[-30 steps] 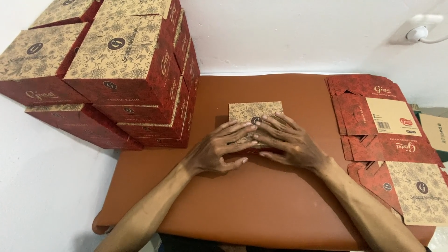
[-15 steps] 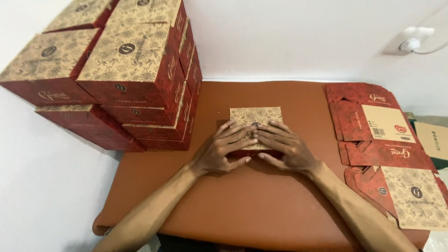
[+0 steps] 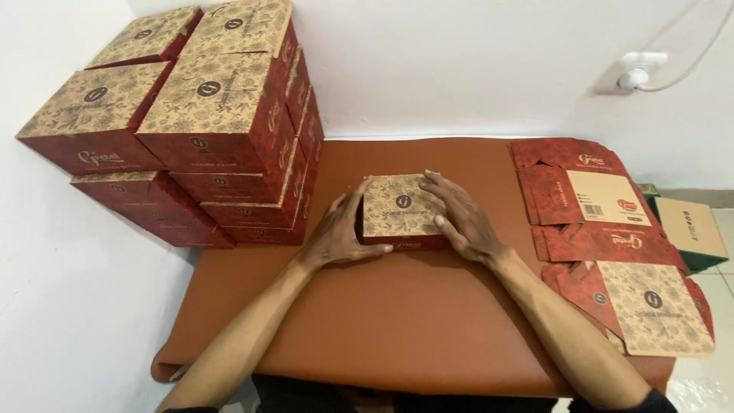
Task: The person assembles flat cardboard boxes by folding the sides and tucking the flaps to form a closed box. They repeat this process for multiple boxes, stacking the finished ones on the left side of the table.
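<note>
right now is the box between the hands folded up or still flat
Folded up. The box stands as a closed block, lid on top, red front wall showing, left hand and right hand clasping its sides.

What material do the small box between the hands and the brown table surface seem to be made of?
Small box: seemingly printed cardboard, matte, kraft-tan patterned top, dark red sides, crisp folded edges. Table surface: probably leather or vinyl, smooth with a soft sheen; its corner curls like a mat.
</note>
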